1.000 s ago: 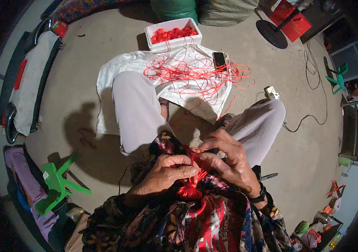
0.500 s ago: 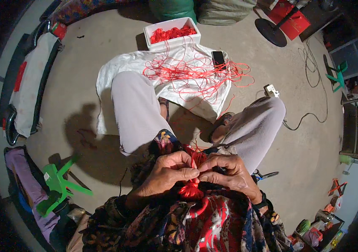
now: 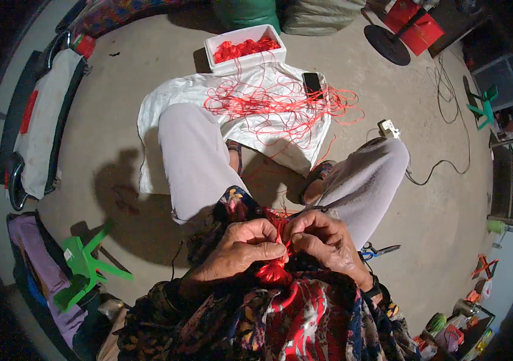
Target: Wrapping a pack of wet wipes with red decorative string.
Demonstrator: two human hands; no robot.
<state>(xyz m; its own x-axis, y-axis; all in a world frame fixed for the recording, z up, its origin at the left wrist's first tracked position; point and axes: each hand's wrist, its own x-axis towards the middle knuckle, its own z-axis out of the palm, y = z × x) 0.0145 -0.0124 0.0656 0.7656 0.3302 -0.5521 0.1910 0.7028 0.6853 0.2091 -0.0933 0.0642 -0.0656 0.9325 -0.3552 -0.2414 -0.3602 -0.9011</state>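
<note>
My left hand (image 3: 243, 245) pinches a red cord (image 3: 281, 248) between thumb and fingers, above my lap. Close beside it, my right hand (image 3: 324, 242) has its thumb and fingers pressed together on the same cord. Below the fingertips hangs a glossy red tassel-like bunch (image 3: 273, 274), puffed out at its lower end. More red strands lie behind my fingers on the lap, partly hidden by them. Blue-handled scissors (image 3: 379, 250) show past my right wrist.
A white cloth (image 3: 172, 90) on the floor carries a loose tangle of red cord (image 3: 262, 103) and a black phone (image 3: 312, 83). Behind stands a white box (image 3: 249, 65) of red bundles. A green stool (image 3: 82, 265) is at left, a power strip (image 3: 389, 128) at right.
My right hand's thumb has drawn back from the left fingertips, and its fingers have shifted slightly up and away. My left hand keeps its pinch in nearly the same place.
</note>
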